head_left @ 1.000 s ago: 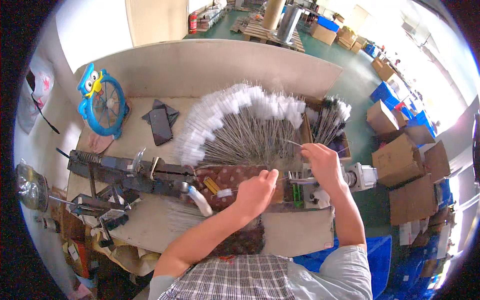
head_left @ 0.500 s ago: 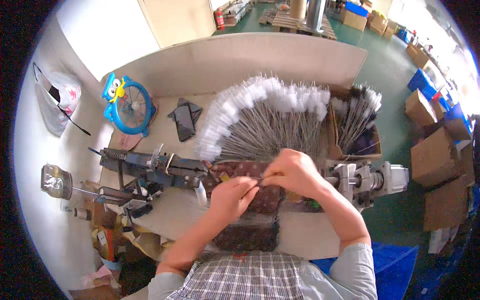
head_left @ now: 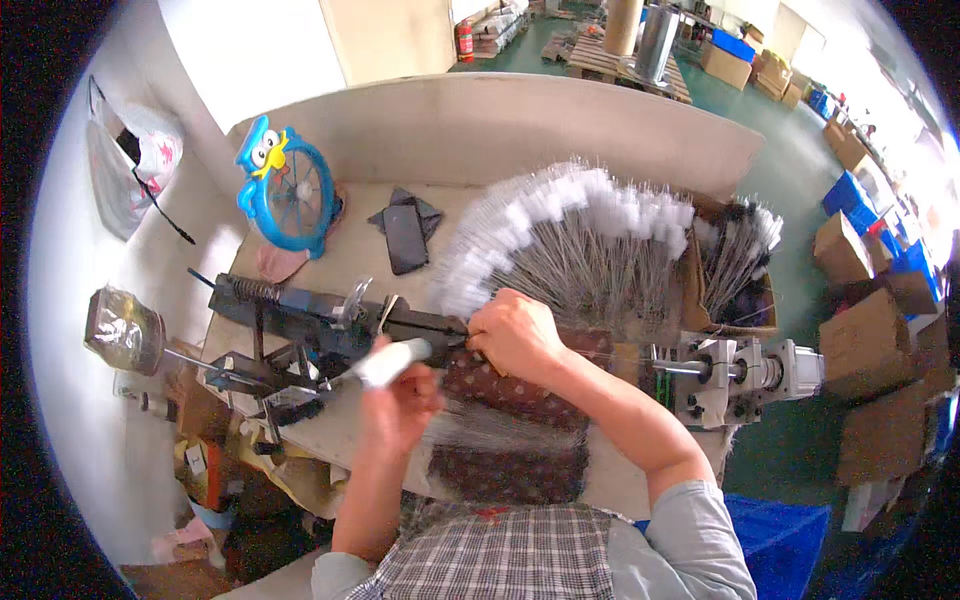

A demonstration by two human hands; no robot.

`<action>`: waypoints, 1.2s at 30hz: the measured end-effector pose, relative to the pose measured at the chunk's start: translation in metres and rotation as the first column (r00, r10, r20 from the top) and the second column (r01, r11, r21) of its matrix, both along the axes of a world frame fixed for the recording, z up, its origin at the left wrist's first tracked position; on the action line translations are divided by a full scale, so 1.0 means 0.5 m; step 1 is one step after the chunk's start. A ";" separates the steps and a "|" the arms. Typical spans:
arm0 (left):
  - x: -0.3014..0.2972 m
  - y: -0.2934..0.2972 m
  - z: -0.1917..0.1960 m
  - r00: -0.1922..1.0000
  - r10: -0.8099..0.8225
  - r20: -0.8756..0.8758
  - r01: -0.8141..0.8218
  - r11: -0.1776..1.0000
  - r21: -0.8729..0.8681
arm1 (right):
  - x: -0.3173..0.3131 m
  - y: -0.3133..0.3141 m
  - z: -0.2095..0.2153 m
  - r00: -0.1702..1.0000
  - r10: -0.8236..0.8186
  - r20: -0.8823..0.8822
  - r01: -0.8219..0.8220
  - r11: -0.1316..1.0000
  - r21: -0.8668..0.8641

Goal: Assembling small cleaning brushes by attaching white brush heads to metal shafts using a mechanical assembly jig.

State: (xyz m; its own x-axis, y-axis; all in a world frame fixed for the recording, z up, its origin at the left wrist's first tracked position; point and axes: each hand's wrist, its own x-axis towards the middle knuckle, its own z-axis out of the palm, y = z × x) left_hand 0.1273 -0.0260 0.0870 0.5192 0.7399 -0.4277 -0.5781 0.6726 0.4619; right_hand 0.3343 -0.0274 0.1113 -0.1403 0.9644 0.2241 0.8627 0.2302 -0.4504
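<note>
My left hand point(head_left: 398, 412), blurred by motion, is closed around a white cylinder point(head_left: 400, 361) tilted beside the dark metal fixture point(head_left: 405, 322). The lower end of the cylinder is smeared, so I cannot tell whether it joins the fixture. My right hand point(head_left: 515, 335) pinches at the fixture's right end; what its fingertips hold is hidden. Under my right wrist lies a brown dotted cloth point(head_left: 510, 392). Thin loose wires point(head_left: 490, 428) lie nearer me, over the cloth. Beyond my right hand fans a large pile of wire brushes with white tufts point(head_left: 590, 190).
At right stands a motor with a metal chuck point(head_left: 745, 370). A cardboard box point(head_left: 745, 317) holds more brushes, some black. Further left are a phone point(head_left: 405, 240), a blue cartoon-headed ring point(head_left: 290, 190) and a jar-like weight on a rod point(head_left: 125, 330). A low board point(head_left: 520, 115) edges the table's back.
My hands have parted from their meeting point over the cloth. The left has moved left onto the white cylinder, which is now tilted; the right has moved left to the fixture. The view has shifted slightly.
</note>
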 end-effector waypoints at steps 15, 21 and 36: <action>0.123 -0.052 -0.096 0.952 0.063 -0.300 0.036 0.949 0.314 | 0.061 -0.149 0.030 0.991 0.070 -0.115 -0.051 0.986 0.158; 0.109 -0.053 -0.073 0.498 0.166 -0.851 0.553 0.695 0.459 | 0.005 -0.094 -0.137 0.968 -0.117 -0.221 0.143 0.984 0.103; -0.262 0.041 -0.127 0.817 0.364 -0.447 -0.401 0.916 0.014 | 0.022 -0.114 -0.035 0.975 0.164 -0.150 -0.169 0.986 -0.015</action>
